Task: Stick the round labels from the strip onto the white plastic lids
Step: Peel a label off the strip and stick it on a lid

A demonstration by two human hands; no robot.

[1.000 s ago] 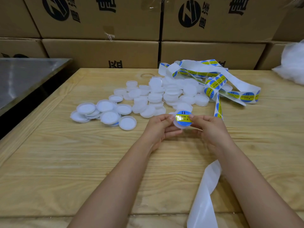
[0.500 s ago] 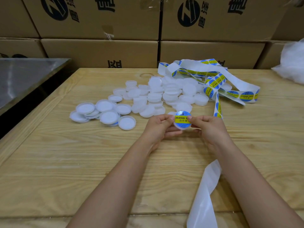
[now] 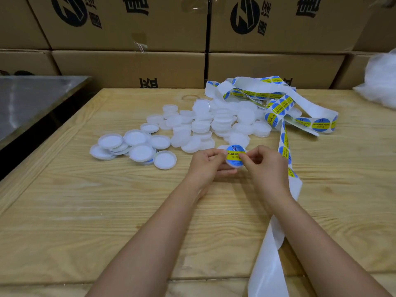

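Observation:
A white plastic lid with a round blue and yellow label on its face is held up between both hands above the wooden table. My left hand grips the lid's left edge. My right hand holds the right edge, its thumb pressing on the label. Behind lies a pile of plain white lids. A white strip with round labels coils at the back right; its bare backing trails off the table's front edge under my right forearm.
A smaller group of lids lying rim-up sits left of the pile. Cardboard boxes wall off the back. A steel surface lies to the left across a dark gap. A white plastic bag sits at the far right.
The label has gone from tilted above the lid to lying flat on it. My right thumb has moved onto the label's right side. Both hands stay in place.

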